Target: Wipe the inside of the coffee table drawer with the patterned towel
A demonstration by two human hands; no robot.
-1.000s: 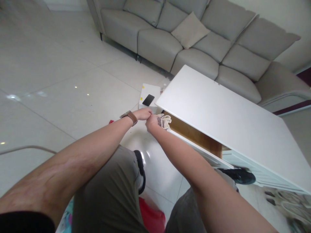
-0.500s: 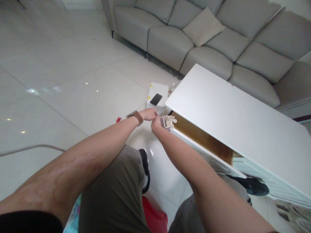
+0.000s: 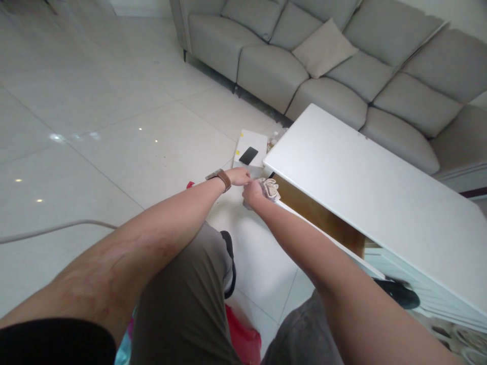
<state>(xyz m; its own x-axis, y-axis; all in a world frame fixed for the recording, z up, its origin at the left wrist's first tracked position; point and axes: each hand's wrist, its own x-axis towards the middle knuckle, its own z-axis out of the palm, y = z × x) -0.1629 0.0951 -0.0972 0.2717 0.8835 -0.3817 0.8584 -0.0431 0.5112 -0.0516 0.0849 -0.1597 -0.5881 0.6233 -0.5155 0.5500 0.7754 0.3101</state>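
My right hand is closed round a bunched beige and greyish-purple cloth with a looped cord; folds of it stick out on both sides of the fist. Close against it, my left hand, with a brown watch strap at the wrist, has its fingers pinched together at the right hand's fingers. What the left fingertips grip is too small to make out. Both hands are beside the corner of a white coffee table, at the end of its pulled-out drawer.
A black phone lies on a white box beyond my hands. A grey sofa stands behind the table. Something red lies on the floor between my legs, and a pale hose or cord runs across the tiles at left.
The cloth has turned in my right hand, and part of it now hangs below the fist. My left hand stays close beside it. The view has shifted slightly.
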